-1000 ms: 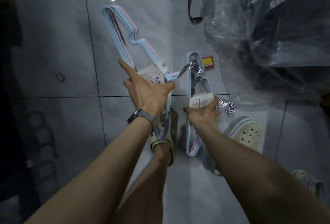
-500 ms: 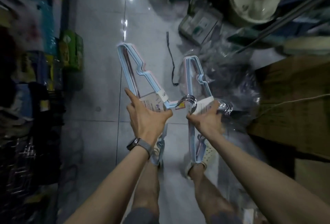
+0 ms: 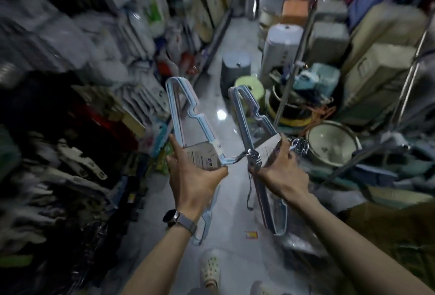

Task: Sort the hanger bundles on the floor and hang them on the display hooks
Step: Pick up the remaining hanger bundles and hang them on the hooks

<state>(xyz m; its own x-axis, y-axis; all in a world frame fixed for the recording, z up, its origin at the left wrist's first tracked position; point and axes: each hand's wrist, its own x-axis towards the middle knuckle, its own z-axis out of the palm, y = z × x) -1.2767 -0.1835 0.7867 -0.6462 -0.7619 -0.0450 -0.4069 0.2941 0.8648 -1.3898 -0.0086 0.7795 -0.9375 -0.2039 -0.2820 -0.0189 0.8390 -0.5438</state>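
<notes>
- Stood on a pale glossy tiled floor (image 3: 226,191) in a cream perforated clog (image 3: 210,269), with a small orange-and-yellow tag (image 3: 251,235) lying just ahead of it.
- Wore a dark round watch on a grey strap (image 3: 173,218) on the left wrist.
- Grasped a bundle of pale blue and pink plastic-coated hangers (image 3: 186,111) in the left hand (image 3: 195,177), fingers and thumb clenched round its white paper label, forefinger stretched along the edge.
- Grasped a second bundle of grey-blue coated hangers (image 3: 247,111) in the right hand (image 3: 280,170), fingers curled over its label.
- Held both bundles up off the floor, side by side and apart, the left bundle's chrome hooks (image 3: 253,157) reaching across just beside the right thumb.
- Faced, near right, a cream bowl with a steel rim (image 3: 332,141), its pale inside showing.
- Beyond that, a dark basin with a yellow rim (image 3: 289,116); contents too blurred to tell.
- Farther down the aisle, a lime-green round tub (image 3: 249,85) and a grey round bin (image 3: 235,65).
- Passed blurred shelves of packaged goods (image 3: 131,43) on the left.
</notes>
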